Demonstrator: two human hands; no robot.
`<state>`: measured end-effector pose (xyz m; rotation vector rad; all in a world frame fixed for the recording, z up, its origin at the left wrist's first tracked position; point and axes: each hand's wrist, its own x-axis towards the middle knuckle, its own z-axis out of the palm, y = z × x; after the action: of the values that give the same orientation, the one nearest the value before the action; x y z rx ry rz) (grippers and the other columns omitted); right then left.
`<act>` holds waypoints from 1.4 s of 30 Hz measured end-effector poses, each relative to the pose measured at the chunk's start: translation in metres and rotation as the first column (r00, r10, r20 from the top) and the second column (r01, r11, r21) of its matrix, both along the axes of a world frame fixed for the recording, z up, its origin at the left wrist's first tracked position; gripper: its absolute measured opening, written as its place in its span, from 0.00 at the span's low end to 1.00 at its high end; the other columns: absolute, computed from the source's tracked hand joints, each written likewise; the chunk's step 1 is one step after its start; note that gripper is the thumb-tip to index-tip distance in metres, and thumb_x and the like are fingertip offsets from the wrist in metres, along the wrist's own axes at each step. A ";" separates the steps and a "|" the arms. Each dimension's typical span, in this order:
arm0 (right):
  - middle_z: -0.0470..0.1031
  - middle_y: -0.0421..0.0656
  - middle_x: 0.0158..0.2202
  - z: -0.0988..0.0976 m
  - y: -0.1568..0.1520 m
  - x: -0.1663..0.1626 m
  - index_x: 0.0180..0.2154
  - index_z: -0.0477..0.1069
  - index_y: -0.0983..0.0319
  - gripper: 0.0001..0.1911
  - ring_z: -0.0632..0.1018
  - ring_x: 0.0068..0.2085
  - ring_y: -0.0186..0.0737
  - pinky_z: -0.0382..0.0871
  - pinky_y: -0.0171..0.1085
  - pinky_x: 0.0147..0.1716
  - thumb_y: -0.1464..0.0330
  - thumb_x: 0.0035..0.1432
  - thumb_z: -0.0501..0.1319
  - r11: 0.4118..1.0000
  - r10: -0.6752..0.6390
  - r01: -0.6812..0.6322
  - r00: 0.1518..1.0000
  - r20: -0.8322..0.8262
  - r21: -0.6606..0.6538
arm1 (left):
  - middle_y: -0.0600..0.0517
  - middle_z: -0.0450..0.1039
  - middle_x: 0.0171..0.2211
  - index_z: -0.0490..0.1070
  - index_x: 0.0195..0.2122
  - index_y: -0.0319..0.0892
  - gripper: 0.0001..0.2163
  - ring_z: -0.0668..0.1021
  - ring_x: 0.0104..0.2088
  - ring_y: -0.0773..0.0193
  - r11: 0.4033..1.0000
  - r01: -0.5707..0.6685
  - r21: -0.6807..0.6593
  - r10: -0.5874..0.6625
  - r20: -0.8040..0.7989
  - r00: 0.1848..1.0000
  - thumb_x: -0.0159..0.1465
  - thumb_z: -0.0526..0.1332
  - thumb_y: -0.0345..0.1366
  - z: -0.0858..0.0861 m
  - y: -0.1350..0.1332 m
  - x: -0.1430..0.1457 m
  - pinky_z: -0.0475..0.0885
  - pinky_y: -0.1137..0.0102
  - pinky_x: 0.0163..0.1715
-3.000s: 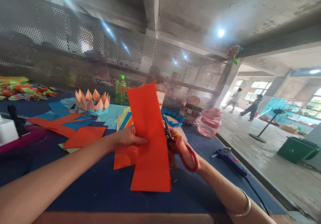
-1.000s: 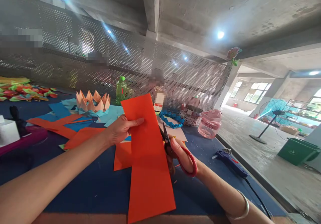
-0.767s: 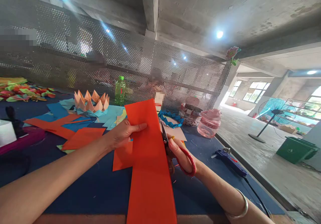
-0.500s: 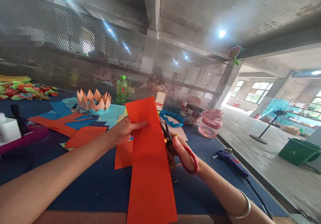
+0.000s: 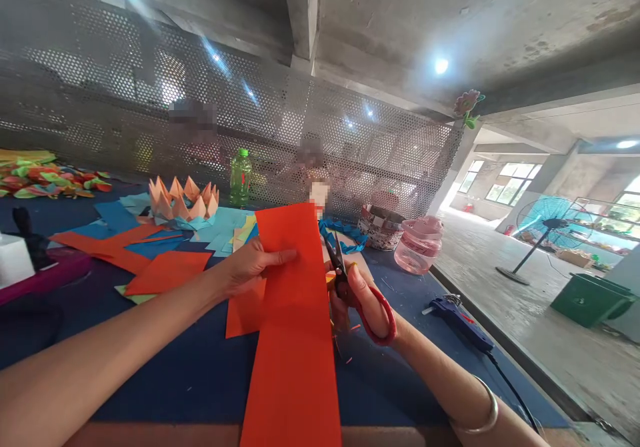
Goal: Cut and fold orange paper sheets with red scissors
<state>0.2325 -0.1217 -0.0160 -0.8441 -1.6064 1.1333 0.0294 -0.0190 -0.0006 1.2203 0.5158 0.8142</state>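
Pinched between the thumb and fingers of my left hand (image 5: 257, 263) is a long orange paper strip (image 5: 295, 340), held up by its left edge near the top. My right hand (image 5: 365, 297) grips a pair of scissors (image 5: 336, 260) with a red-wrapped handle. Their blades are parted and point up, just right of the strip's right edge. Behind my left forearm lie orange paper sheets (image 5: 175, 272) on the dark blue tabletop (image 5: 165, 373). Part of another orange sheet (image 5: 245, 310) shows beneath my left hand.
Farther back stand a folded-paper crown (image 5: 185, 201), a green bottle (image 5: 241, 179), a woven basket (image 5: 383, 227) and a pink container (image 5: 417, 247). A blue glue gun (image 5: 463, 323) with a cord lies at right. A perforated metal screen (image 5: 270, 120) runs behind the table.
The orange strip's top has shifted slightly right and down, while its lower end has swung left. The scissors now stand a little apart from its edge.
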 end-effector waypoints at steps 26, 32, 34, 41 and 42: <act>0.64 0.33 0.18 0.004 -0.004 0.003 0.45 0.61 0.62 0.25 0.67 0.16 0.31 0.63 0.31 0.18 0.48 0.67 0.44 0.994 0.107 -0.106 0.974 0.200 -0.017 | 0.53 0.83 0.35 0.79 0.34 0.43 0.12 0.81 0.43 0.52 0.981 -0.192 0.007 0.191 0.083 0.978 0.49 0.74 0.35 0.019 0.016 -0.017 0.78 0.67 0.36; 0.62 0.35 0.15 0.010 -0.007 0.001 0.32 0.64 0.61 0.28 0.68 0.18 0.32 0.64 0.32 0.22 0.46 0.65 0.44 0.994 0.100 -0.105 0.948 0.302 -0.001 | 0.53 0.83 0.33 0.79 0.33 0.41 0.13 0.81 0.41 0.54 0.980 -0.197 0.022 0.194 0.085 0.977 0.46 0.75 0.36 0.017 0.018 -0.018 0.77 0.68 0.36; 0.63 0.35 0.15 0.009 -0.007 0.001 0.36 0.65 0.62 0.27 0.68 0.18 0.32 0.63 0.32 0.21 0.45 0.65 0.45 0.995 0.101 -0.103 0.954 0.283 -0.009 | 0.54 0.83 0.34 0.79 0.34 0.42 0.14 0.81 0.40 0.55 0.981 -0.196 0.013 0.194 0.087 0.977 0.46 0.75 0.36 0.017 0.018 -0.018 0.77 0.69 0.36; 0.63 0.35 0.15 0.004 -0.005 0.000 0.38 0.64 0.62 0.26 0.67 0.18 0.32 0.62 0.32 0.21 0.46 0.65 0.46 0.993 0.119 -0.119 0.958 0.260 -0.014 | 0.54 0.83 0.36 0.79 0.36 0.44 0.15 0.81 0.41 0.56 0.974 -0.224 0.022 0.219 0.128 0.967 0.47 0.75 0.33 0.015 0.024 -0.017 0.78 0.69 0.37; 0.64 0.35 0.15 0.004 -0.005 0.001 0.39 0.64 0.62 0.26 0.67 0.18 0.32 0.62 0.32 0.21 0.46 0.65 0.46 0.993 0.113 -0.115 0.959 0.259 -0.007 | 0.52 0.83 0.36 0.79 0.37 0.43 0.16 0.81 0.42 0.55 0.972 -0.234 0.030 0.228 0.127 0.965 0.46 0.75 0.33 0.014 0.024 -0.017 0.78 0.68 0.37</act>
<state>0.2331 -0.1270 -0.0116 -0.9356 -1.8946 1.1312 0.0121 0.0055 0.0137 1.1554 0.5484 1.0971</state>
